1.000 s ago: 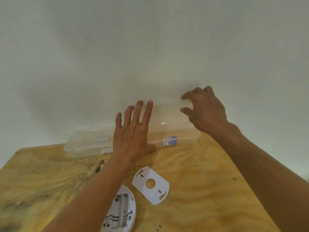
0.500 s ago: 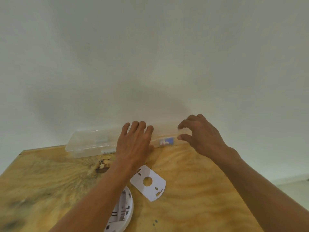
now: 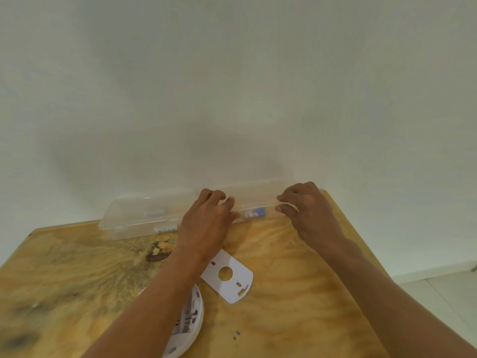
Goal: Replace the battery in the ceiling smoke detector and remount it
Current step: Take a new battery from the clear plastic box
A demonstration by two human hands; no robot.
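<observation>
A long clear plastic box [image 3: 134, 215] lies along the far edge of the plywood table [image 3: 296, 306], against the white wall. Through its side shows a small blue and white item [image 3: 255, 213], possibly a battery. My left hand [image 3: 206, 218] rests on the middle of the box with fingers curled over the lid and thumb at its front. My right hand [image 3: 307, 210] pinches the lid's front edge near the right end. The white smoke detector [image 3: 191, 321] lies back-up by the near edge, partly under my left forearm. Beside it lies its flat white mounting plate [image 3: 227, 277].
The table's right edge runs close to my right forearm, with pale floor tiles [image 3: 444, 290] beyond it. A dark knot [image 3: 157, 251] marks the wood in front of the box. The white wall fills the upper view.
Both hands came down toward the table with the box lid, which stood raised a second ago and now lies low on the box. My left fingers went from spread flat to curled.
</observation>
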